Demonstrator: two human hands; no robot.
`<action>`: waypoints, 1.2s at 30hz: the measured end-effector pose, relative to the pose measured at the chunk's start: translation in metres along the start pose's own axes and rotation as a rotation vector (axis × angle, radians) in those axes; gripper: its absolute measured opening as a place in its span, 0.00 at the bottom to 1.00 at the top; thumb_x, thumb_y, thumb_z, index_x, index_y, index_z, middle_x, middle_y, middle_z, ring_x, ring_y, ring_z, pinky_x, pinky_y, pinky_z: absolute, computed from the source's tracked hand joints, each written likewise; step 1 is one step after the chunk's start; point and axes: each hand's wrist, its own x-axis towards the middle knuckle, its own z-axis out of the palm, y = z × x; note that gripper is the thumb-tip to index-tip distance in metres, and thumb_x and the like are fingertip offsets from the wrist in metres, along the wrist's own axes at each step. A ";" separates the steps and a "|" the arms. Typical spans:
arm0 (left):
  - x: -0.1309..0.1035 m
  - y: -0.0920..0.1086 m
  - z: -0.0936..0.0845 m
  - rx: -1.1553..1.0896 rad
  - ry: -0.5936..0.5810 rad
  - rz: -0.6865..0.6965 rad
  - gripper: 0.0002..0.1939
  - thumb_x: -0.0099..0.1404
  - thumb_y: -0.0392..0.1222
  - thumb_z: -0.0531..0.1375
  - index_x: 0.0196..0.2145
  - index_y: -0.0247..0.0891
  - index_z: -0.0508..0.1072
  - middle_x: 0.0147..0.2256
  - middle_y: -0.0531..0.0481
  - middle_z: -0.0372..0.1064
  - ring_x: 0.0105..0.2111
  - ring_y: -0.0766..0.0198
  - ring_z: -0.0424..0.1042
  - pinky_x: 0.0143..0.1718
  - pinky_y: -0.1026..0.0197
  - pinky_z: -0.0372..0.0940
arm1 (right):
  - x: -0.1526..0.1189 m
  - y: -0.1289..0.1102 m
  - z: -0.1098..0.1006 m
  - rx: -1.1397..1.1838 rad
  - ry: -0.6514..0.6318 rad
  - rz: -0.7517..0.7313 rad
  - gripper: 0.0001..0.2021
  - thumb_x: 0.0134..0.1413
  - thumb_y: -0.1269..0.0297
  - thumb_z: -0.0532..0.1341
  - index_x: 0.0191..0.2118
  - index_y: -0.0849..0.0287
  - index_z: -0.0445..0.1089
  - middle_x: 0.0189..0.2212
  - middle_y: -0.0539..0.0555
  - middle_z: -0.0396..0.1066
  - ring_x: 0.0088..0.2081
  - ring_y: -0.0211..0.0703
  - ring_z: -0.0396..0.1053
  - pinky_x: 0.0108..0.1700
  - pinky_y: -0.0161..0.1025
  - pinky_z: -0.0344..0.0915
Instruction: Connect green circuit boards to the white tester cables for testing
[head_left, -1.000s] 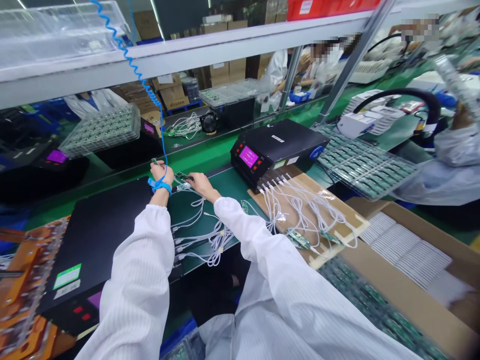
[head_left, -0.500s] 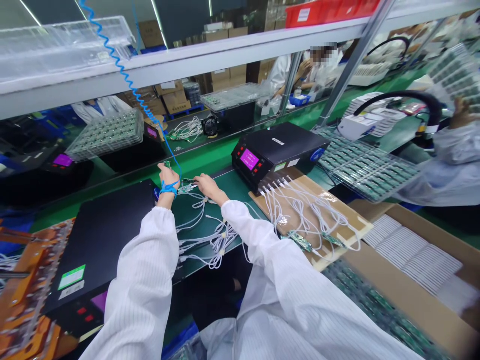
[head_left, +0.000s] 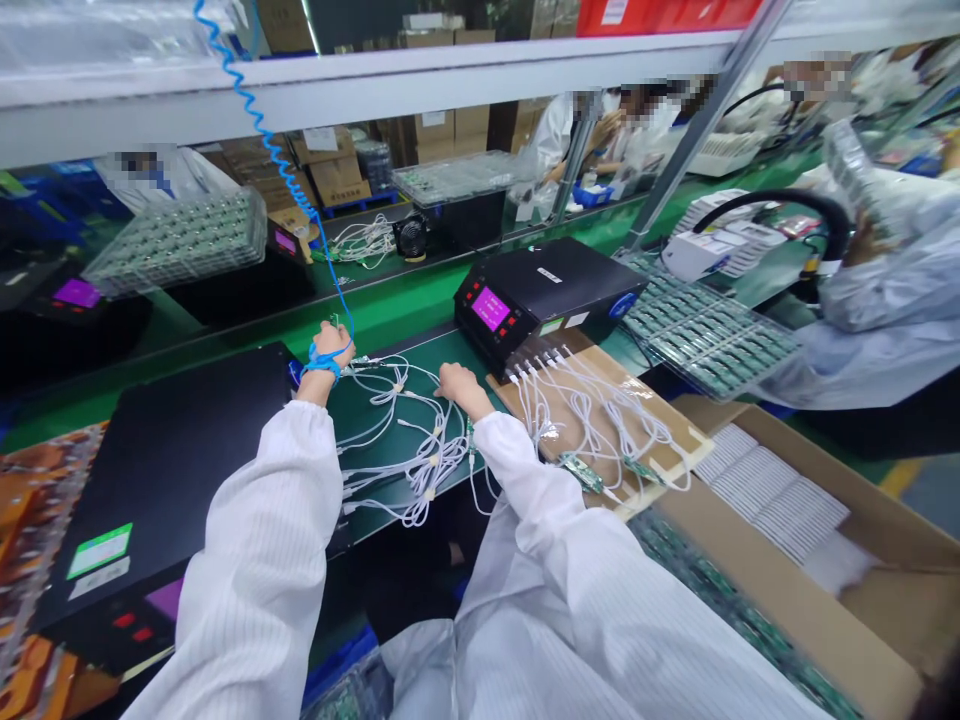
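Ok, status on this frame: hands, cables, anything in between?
Left hand closed on something small, contents unclear. Right hand flat on mat beside white cables. Cable tangle lies between hands.

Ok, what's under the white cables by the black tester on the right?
A brown cardboard sheet lies under the white cables, with small green boards. The sheet's underside is hidden.

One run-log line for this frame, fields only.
left hand: raised, pinching small board, far end of white cables | right hand: flat on green mat, beside cables | tester box: right, screen lit
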 end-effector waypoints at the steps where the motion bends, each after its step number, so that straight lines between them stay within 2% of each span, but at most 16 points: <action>1: 0.000 0.000 0.000 0.003 -0.018 0.000 0.04 0.70 0.38 0.58 0.35 0.41 0.65 0.19 0.49 0.64 0.30 0.46 0.74 0.45 0.47 0.66 | -0.004 0.000 0.002 -0.016 -0.014 0.010 0.19 0.52 0.68 0.74 0.51 0.62 0.78 0.50 0.68 0.77 0.53 0.60 0.78 0.51 0.45 0.73; 5: 0.000 0.000 -0.006 0.017 -0.060 0.000 0.10 0.69 0.42 0.59 0.28 0.42 0.68 0.17 0.47 0.63 0.35 0.43 0.74 0.50 0.46 0.65 | -0.011 -0.007 0.008 -0.071 -0.014 0.026 0.18 0.59 0.77 0.65 0.54 0.63 0.76 0.53 0.71 0.76 0.57 0.59 0.75 0.54 0.46 0.71; 8: 0.000 0.001 -0.010 0.007 -0.069 -0.019 0.14 0.67 0.46 0.61 0.24 0.42 0.68 0.17 0.46 0.61 0.39 0.39 0.75 0.52 0.43 0.64 | -0.013 -0.011 0.008 -0.081 -0.009 0.022 0.19 0.60 0.80 0.60 0.54 0.65 0.76 0.54 0.72 0.75 0.58 0.59 0.74 0.55 0.46 0.71; 13: -0.002 0.003 -0.008 -0.113 -0.148 -0.123 0.17 0.67 0.52 0.64 0.25 0.40 0.70 0.17 0.47 0.62 0.30 0.43 0.76 0.44 0.40 0.68 | -0.017 -0.014 0.009 -0.045 0.003 -0.019 0.15 0.62 0.74 0.61 0.52 0.65 0.76 0.54 0.71 0.75 0.60 0.59 0.71 0.55 0.45 0.70; 17: -0.007 0.009 -0.002 -0.278 -0.258 -0.210 0.11 0.67 0.46 0.66 0.30 0.38 0.72 0.20 0.48 0.66 0.26 0.49 0.76 0.37 0.42 0.71 | -0.018 -0.023 0.019 0.035 0.015 -0.089 0.15 0.63 0.72 0.61 0.54 0.64 0.75 0.54 0.67 0.76 0.58 0.55 0.72 0.57 0.43 0.67; 22: -0.016 0.017 -0.006 -0.399 -0.384 -0.277 0.10 0.60 0.34 0.72 0.29 0.37 0.73 0.26 0.46 0.74 0.31 0.54 0.78 0.42 0.44 0.74 | -0.017 -0.023 0.032 0.169 0.060 -0.079 0.13 0.59 0.78 0.61 0.48 0.63 0.76 0.49 0.66 0.79 0.54 0.56 0.75 0.55 0.44 0.67; 24: -0.020 0.021 -0.008 -0.429 -0.439 -0.292 0.11 0.58 0.31 0.73 0.27 0.36 0.75 0.27 0.45 0.76 0.33 0.55 0.79 0.45 0.46 0.75 | -0.019 -0.018 0.035 0.245 0.127 -0.069 0.11 0.61 0.77 0.60 0.46 0.63 0.76 0.49 0.67 0.78 0.55 0.56 0.74 0.56 0.45 0.66; 26: -0.024 0.025 -0.010 -0.454 -0.488 -0.299 0.12 0.54 0.29 0.75 0.27 0.35 0.76 0.28 0.44 0.78 0.34 0.57 0.79 0.47 0.50 0.75 | -0.023 -0.013 0.036 0.337 0.212 -0.064 0.11 0.65 0.74 0.57 0.48 0.64 0.75 0.50 0.66 0.77 0.54 0.53 0.74 0.56 0.44 0.66; 30: -0.033 0.035 -0.011 -0.491 -0.558 -0.292 0.16 0.46 0.27 0.79 0.29 0.32 0.78 0.31 0.43 0.79 0.34 0.60 0.79 0.43 0.58 0.76 | -0.032 -0.007 0.040 0.523 0.334 -0.075 0.13 0.71 0.64 0.54 0.50 0.62 0.72 0.47 0.61 0.79 0.46 0.44 0.77 0.50 0.38 0.71; 33: -0.037 0.039 -0.011 -0.494 -0.607 -0.272 0.21 0.39 0.28 0.81 0.30 0.30 0.79 0.32 0.42 0.80 0.34 0.60 0.79 0.40 0.60 0.76 | -0.036 -0.007 0.046 0.816 0.427 -0.153 0.14 0.67 0.55 0.58 0.44 0.60 0.73 0.40 0.57 0.80 0.39 0.44 0.77 0.44 0.38 0.72; 36: -0.040 0.040 -0.012 -0.486 -0.651 -0.248 0.22 0.36 0.29 0.82 0.30 0.30 0.81 0.32 0.44 0.80 0.35 0.61 0.79 0.40 0.62 0.76 | -0.037 -0.009 0.051 1.121 0.502 -0.240 0.16 0.60 0.49 0.62 0.38 0.59 0.75 0.36 0.56 0.81 0.39 0.46 0.77 0.46 0.41 0.72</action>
